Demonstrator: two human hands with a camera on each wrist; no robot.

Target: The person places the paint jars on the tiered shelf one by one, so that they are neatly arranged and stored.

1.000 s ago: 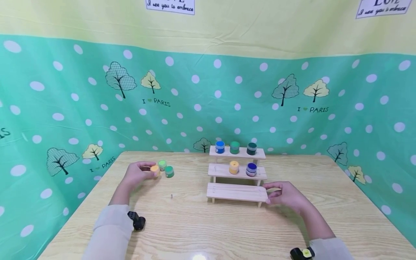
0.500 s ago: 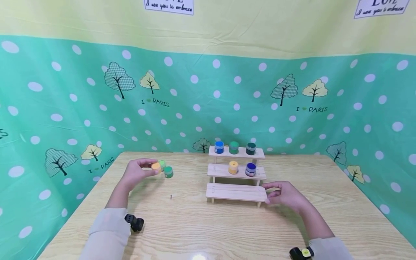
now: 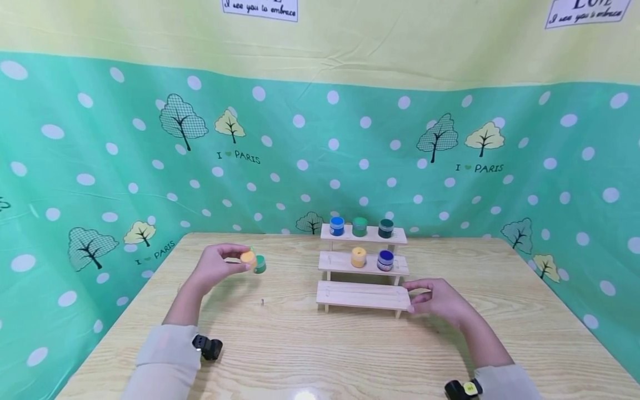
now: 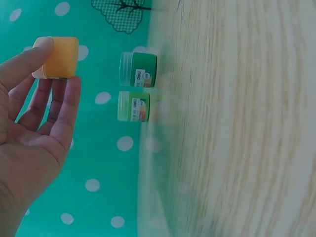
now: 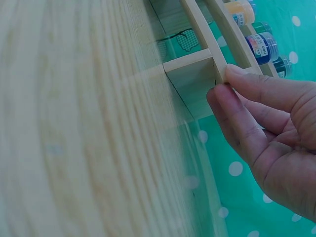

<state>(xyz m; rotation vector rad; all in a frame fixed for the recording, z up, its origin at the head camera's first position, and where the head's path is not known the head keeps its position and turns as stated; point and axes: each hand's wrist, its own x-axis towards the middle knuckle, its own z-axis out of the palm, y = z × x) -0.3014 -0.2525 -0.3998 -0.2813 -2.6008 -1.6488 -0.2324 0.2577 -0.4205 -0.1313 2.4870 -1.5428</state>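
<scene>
My left hand (image 3: 218, 266) pinches an orange paint jar (image 4: 63, 58) between thumb and fingers, raised above the table in the left wrist view. Beyond it stand a dark green jar (image 4: 144, 69) and a light green jar (image 4: 134, 106); in the head view the held jar and fingers mostly hide the light green one. At the right end of a three-step wooden rack (image 3: 363, 295), my right hand (image 3: 442, 303) pinches the lowest shelf's end (image 5: 220, 66) between thumb and fingertips.
Blue (image 3: 337, 226), green (image 3: 359, 226) and dark green (image 3: 385, 228) jars line the rack's top step. An orange jar (image 3: 358, 257) and a dark blue jar (image 3: 385, 260) sit on its middle step. A patterned curtain (image 3: 280, 139) hangs behind the wooden table (image 3: 300, 355).
My left hand has lifted the orange jar off the table and moved it slightly right, in front of the light green jar. The right hand keeps its place on the rack.
</scene>
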